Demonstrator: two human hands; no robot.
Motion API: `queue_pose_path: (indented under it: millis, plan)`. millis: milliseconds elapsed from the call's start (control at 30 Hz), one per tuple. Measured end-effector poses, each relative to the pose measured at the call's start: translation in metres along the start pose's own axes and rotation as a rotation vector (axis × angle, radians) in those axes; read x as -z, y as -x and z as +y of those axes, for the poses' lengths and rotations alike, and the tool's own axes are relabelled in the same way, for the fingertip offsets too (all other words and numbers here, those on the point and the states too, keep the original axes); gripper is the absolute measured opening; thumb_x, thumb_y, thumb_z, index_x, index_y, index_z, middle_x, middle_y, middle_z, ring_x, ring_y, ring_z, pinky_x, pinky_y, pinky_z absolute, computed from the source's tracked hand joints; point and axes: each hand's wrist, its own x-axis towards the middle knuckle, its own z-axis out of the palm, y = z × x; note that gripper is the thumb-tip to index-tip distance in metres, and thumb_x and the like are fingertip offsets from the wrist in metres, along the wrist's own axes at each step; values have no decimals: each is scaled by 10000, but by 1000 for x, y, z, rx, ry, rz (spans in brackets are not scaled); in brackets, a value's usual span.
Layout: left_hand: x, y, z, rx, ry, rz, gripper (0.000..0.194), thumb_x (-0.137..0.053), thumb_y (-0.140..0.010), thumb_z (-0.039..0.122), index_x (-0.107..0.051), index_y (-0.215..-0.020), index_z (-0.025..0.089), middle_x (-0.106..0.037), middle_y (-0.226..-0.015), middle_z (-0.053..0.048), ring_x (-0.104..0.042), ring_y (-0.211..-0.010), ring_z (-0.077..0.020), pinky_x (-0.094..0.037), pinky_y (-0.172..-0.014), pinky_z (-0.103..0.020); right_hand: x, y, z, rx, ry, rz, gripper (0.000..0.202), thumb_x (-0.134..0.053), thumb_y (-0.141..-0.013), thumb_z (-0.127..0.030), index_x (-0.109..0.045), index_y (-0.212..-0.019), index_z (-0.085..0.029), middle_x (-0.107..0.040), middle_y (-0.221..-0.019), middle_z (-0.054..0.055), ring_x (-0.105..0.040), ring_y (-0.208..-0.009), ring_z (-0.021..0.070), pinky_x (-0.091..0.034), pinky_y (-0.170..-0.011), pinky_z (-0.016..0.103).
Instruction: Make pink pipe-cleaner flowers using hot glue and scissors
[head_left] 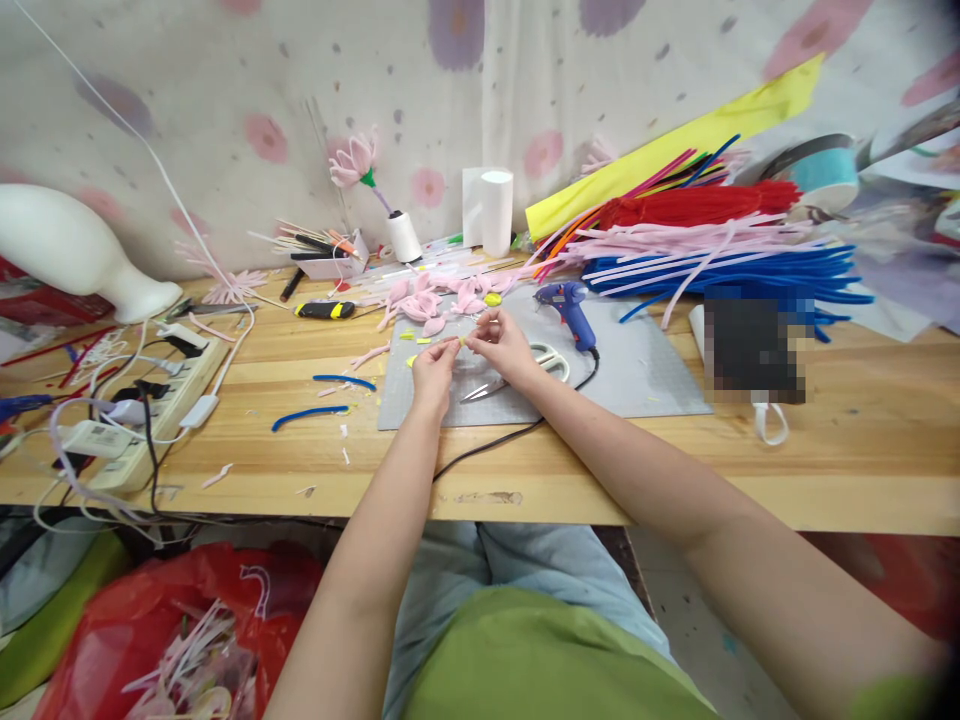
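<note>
Over the grey cutting mat [652, 385], my left hand [435, 372] and my right hand [504, 348] meet fingertip to fingertip. Both are closed in a pinch on a small yellow piece [463, 342], mostly hidden by the fingers. Scissors [480, 390] with pale handles lie partly under my right wrist, blades pointing left. Just beyond the hands is a heap of pink fuzzy petals [416, 300]. Small yellow bits [407, 335] are scattered left of the fingers, and a yellow fuzzy piece [493, 299] sits by the petals. A blue glue gun [571, 312] rests to the right.
Bundles of blue [720, 272], pink and red pipe cleaners lie at the back right. A pink flower [356, 160] stands in a white spool [405, 237]. A yellow-black utility knife [324, 310], a power strip [161, 410] and loose cables occupy the left. The glue gun's black cord [495, 440] crosses the mat.
</note>
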Motion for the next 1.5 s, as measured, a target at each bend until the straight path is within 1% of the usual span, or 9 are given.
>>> queue_pose_path:
  millis: [167,300,433,733,900,1067,1267,1367,1500]
  plan:
    - [-1,0,-1,-5,-5,3,75,-738,-625,200,-675,-609,164,-606,-618,8,-497,-612,-84,-369,-656,-229,1,0,-1,-25,-11,1,442,-719,-542,-348,-381,-801,-231,-553,-638,-73,-522,-593,94,-426,-613,266]
    - [-1,-1,-2,-11,3,21,122,-759,-600,212,-652,-573,160,-594,-615,14,-490,-601,-83,-361,-659,-242,2,1,-2,-53,-32,-2,470,-738,-531,-377,-372,-786,-231,-560,-637,-66,-535,-609,101,-424,-597,262]
    - [-1,-2,-3,-24,18,5,134,-765,-585,219,-650,-558,157,-589,-608,12,-496,-623,-87,-364,-671,-240,2,1,-1,-68,-51,-32,489,-751,-518,-401,-364,-767,-233,-564,-626,-65,-535,-598,101,-427,-584,259]
    - [-1,-3,-3,-5,68,-13,186,-790,-530,242,-627,-559,155,-587,-594,16,-490,-609,-79,-368,-658,-235,2,3,-4,-68,-83,-59,427,-726,-547,-347,-383,-770,-226,-571,-637,-65,-561,-624,103,-434,-602,255]
    - [-3,-3,-6,21,202,-16,193,-792,-524,194,-608,-565,150,-593,-622,22,-514,-635,-73,-371,-694,-237,1,5,-5,-79,-75,-105,407,-697,-555,-292,-400,-825,-227,-592,-684,-54,-576,-667,117,-439,-648,272]
    - [-5,-2,-5,20,251,-71,200,-767,-554,158,-568,-539,149,-591,-625,27,-541,-653,-70,-384,-728,-236,0,7,-5,-70,-61,-142,454,-706,-525,-286,-405,-859,-225,-612,-710,-45,-591,-698,132,-452,-706,301]
    - [-2,-3,-2,20,239,-45,226,-744,-553,105,-530,-493,150,-575,-633,39,-491,-590,-41,-372,-657,-207,0,7,-4,-101,-11,-107,453,-722,-510,-297,-418,-838,-223,-607,-663,-54,-578,-640,126,-441,-661,291]
    - [-2,-2,-3,25,219,-41,225,-760,-544,148,-540,-497,153,-584,-639,29,-486,-597,-48,-360,-627,-206,0,6,-3,-102,-21,-87,434,-718,-509,-290,-420,-818,-223,-592,-626,-67,-559,-604,111,-430,-637,275]
    - [-4,1,-2,74,184,-65,241,-766,-581,323,-593,-571,155,-590,-630,8,-504,-613,-68,-335,-581,-216,0,5,-2,-113,-51,-71,423,-717,-511,-286,-415,-800,-222,-587,-614,-77,-563,-603,102,-435,-650,272]
